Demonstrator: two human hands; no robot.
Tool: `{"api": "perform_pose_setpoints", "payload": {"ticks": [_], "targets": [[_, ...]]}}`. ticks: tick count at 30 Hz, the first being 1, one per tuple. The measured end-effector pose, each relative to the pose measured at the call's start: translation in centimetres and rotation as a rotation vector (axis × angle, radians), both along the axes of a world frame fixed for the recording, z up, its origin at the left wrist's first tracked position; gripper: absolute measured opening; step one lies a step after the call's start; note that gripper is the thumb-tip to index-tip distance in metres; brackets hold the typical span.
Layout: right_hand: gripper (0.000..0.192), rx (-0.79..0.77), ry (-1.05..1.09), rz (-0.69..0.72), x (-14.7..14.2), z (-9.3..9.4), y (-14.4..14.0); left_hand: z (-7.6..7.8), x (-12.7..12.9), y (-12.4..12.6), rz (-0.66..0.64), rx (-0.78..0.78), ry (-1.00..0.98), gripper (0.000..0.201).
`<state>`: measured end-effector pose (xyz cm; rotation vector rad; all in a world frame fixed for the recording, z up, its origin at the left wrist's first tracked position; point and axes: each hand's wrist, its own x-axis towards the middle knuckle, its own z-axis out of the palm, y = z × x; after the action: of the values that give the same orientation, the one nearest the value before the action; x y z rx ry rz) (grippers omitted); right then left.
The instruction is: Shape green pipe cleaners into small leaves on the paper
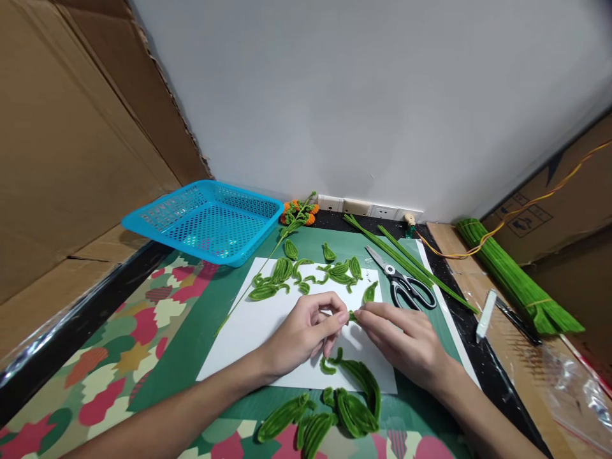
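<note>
Above a sheet of white paper (239, 347), my left hand (310, 328) and my right hand (406, 338) meet with bent fingers. Between their fingertips shows a small bit of green pipe cleaner (352, 316), pinched from both sides; most of it is hidden. Several leaf shapes bent from green pipe cleaner (283, 270) lie on the paper beyond my hands. One leaf (370, 292) rests just behind my right fingers. Closer to me is another group of larger green leaves (354, 413), partly on the paper and partly on the patterned cover.
A blue plastic basket (224, 233) stands at the back left, beside an orange flower on a green stem (310, 218). Scissors (390, 270) and long green pipe cleaners (406, 258) lie right of the paper. Farther right are a pipe cleaner bundle (519, 274) and a white-handled tool (486, 314).
</note>
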<state>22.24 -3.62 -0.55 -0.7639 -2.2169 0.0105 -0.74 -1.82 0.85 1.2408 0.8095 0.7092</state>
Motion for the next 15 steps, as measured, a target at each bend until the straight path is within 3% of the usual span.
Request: {"api": "perform_pose_setpoints", "payload": {"ticks": [15], "targets": [[0.015, 0.043, 0.022, -0.007, -0.03, -0.11, 0.4, -0.46, 0.02, 0.18, -0.047, -0.027, 0.011, 0.029]]}}
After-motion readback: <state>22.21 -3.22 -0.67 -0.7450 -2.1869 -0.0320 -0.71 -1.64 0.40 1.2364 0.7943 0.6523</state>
